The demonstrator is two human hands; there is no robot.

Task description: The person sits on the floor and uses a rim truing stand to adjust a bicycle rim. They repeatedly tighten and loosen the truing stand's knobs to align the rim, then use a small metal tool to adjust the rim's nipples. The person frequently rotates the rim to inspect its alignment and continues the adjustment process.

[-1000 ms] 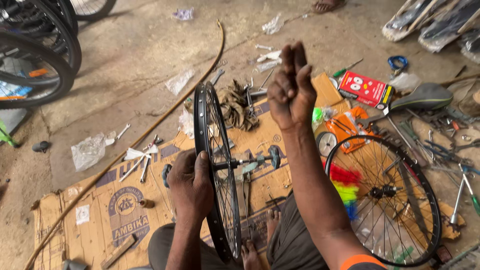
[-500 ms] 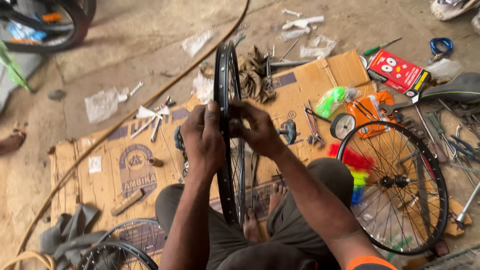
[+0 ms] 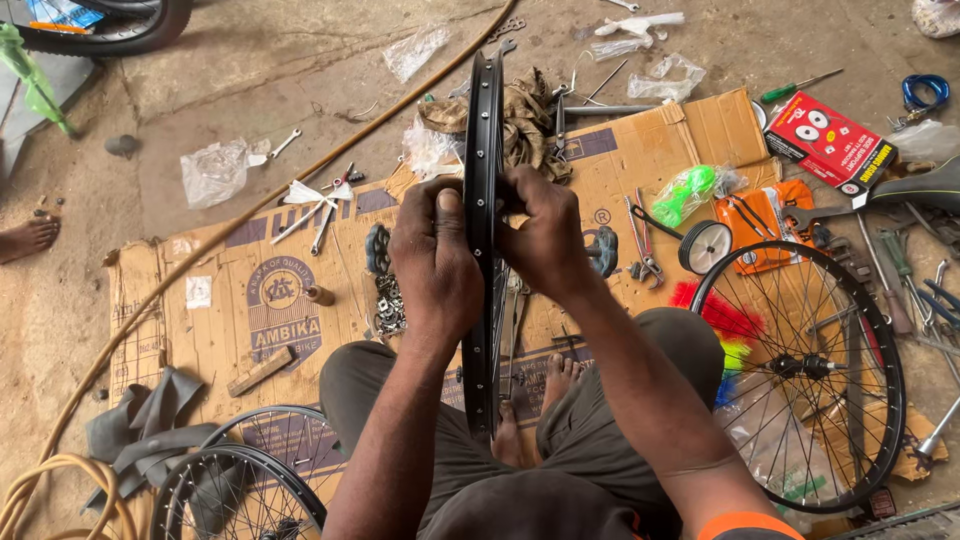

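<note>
Since half a second ago both hands are kept clamped on the black rim (image 3: 482, 200), left hand (image 3: 435, 265) and right hand (image 3: 545, 235) either side, held upright edge-on above flattened cardboard (image 3: 250, 320) on a concrete floor (image 3: 300, 80), long axis pointing away.

Left hand (image 3: 437, 255) and right hand (image 3: 545, 235) raised (fingers curled).

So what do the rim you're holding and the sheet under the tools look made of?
The rim looks like black-painted or coated metal: thin, rigid, glossy, with a row of spoke holes; steel or alloy, I can't tell. The left hand and right hand grip it. The sheet is brown corrugated cardboard, matte, creased, with torn edges.
</note>
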